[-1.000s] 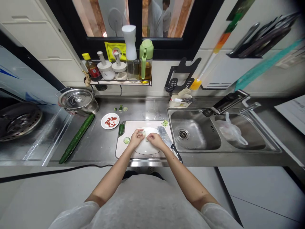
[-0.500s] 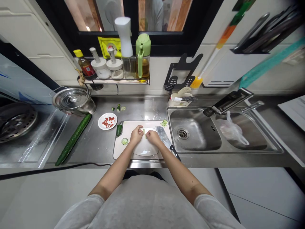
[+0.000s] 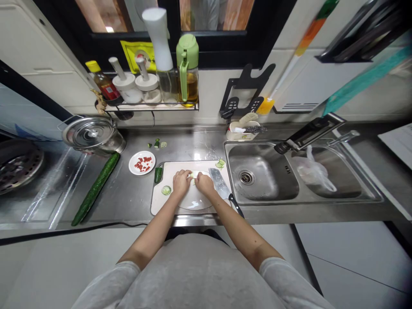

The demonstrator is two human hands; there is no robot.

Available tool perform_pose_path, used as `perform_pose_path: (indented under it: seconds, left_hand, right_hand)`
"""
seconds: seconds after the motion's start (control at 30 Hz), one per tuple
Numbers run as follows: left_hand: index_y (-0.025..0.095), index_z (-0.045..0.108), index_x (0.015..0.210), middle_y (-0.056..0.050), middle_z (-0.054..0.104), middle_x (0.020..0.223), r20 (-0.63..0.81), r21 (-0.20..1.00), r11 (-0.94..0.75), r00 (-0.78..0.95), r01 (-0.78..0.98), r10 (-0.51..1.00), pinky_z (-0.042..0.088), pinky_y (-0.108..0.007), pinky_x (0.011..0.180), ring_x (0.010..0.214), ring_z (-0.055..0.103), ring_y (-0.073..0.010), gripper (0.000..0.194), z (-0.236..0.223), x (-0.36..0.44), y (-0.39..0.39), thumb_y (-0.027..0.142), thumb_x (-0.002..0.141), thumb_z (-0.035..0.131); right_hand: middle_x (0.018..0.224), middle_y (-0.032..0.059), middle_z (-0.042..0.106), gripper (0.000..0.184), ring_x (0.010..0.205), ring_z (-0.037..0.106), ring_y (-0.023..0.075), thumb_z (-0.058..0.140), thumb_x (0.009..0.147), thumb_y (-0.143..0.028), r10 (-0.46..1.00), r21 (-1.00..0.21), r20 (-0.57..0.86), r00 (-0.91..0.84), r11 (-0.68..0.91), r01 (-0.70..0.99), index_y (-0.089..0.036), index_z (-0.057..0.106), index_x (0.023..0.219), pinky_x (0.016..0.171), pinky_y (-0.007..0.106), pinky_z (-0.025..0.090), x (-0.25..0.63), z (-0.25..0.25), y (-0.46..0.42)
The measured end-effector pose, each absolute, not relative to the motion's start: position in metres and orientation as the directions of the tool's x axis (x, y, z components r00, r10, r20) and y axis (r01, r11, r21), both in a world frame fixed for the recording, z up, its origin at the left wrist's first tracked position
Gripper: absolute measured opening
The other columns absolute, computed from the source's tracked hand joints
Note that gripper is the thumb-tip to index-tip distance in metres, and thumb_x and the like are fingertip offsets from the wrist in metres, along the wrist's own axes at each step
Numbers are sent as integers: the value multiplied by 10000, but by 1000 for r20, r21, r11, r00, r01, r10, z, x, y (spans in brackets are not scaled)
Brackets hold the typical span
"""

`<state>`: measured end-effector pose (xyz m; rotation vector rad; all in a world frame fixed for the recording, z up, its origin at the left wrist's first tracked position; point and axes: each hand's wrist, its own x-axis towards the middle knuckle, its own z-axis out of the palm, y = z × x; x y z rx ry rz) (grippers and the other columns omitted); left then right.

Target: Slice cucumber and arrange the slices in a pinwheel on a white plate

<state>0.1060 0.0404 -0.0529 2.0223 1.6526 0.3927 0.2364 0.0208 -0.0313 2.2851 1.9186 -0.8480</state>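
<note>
Both my hands are together over a white plate [image 3: 195, 202] that lies on the cutting board [image 3: 157, 205]. My left hand [image 3: 181, 182] is closed, its fingertips pinching a pale cucumber slice [image 3: 193, 175]. Against the same slice, the fingers of my right hand [image 3: 204, 183] are also pinched, partly hiding it. A cleaver [image 3: 219, 181] with a black handle lies right of the plate. More cucumber slices [image 3: 220, 164] sit at the board's far right corner, and a small stack of slices [image 3: 166, 190] is on its left. A dark green cucumber chunk [image 3: 158, 174] rests at the left edge.
A small plate [image 3: 131, 166] of chopped red pieces stands left of the board. Farther left are a whole cucumber [image 3: 96, 189] and a lidded steel pot [image 3: 93, 135]. To the right is a double sink [image 3: 264, 171]. Bottles and jars line a wall rack [image 3: 154, 108].
The view has shifted slightly, so the scene sits a little to the left. My fingers have moved a little around the cucumber slice, and both hands stay over the plate.
</note>
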Motion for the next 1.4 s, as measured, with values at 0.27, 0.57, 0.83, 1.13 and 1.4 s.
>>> perform_pose_path:
  seconds: [0.27, 0.57, 0.83, 1.13, 1.4]
  left_hand:
    - [261, 646, 1047, -81, 617, 1009, -85, 508, -158, 232, 847, 969, 342, -369, 893, 1006, 495, -252, 216, -55, 108, 43, 286, 851, 558]
    - [260, 644, 1067, -88, 614, 1030, -71, 512, -182, 252, 839, 965, 338, -376, 897, 1015, 490, -259, 232, -54, 108, 45, 277, 863, 534]
    - [265, 636, 1079, -87, 605, 1041, -82, 521, -181, 260, 834, 962, 330, -379, 907, 1026, 484, -258, 241, -51, 107, 45, 263, 858, 541]
    - [269, 636, 1071, -89, 598, 1046, -84, 525, -185, 267, 831, 960, 322, -382, 903, 1035, 478, -267, 238, -53, 107, 46, 251, 847, 557]
    - [252, 637, 1079, -85, 617, 1017, -62, 568, -130, 199, 813, 978, 329, -373, 904, 1017, 495, -257, 247, -45, 103, 36, 280, 879, 495]
  right_hand:
    - [997, 135, 663, 265, 979, 620, 238, 386, 946, -293, 899, -299, -432, 77, -224, 928, -156, 514, 1134, 761, 304, 429, 237, -31, 22]
    - [1000, 137, 665, 264, 979, 615, 235, 386, 945, -291, 896, -306, -438, 73, -225, 925, -156, 517, 1130, 750, 299, 420, 237, -31, 24]
    - [960, 114, 670, 272, 938, 623, 229, 361, 957, -332, 906, -295, -417, 69, -206, 933, -166, 520, 1102, 723, 291, 417, 236, -35, 18]
    - [985, 121, 666, 271, 949, 617, 225, 378, 953, -333, 900, -294, -430, 69, -212, 932, -165, 517, 1115, 737, 289, 412, 237, -35, 20]
    - [979, 118, 667, 292, 945, 616, 219, 363, 959, -349, 905, -313, -421, 68, -215, 925, -159, 527, 1108, 717, 275, 400, 239, -32, 15]
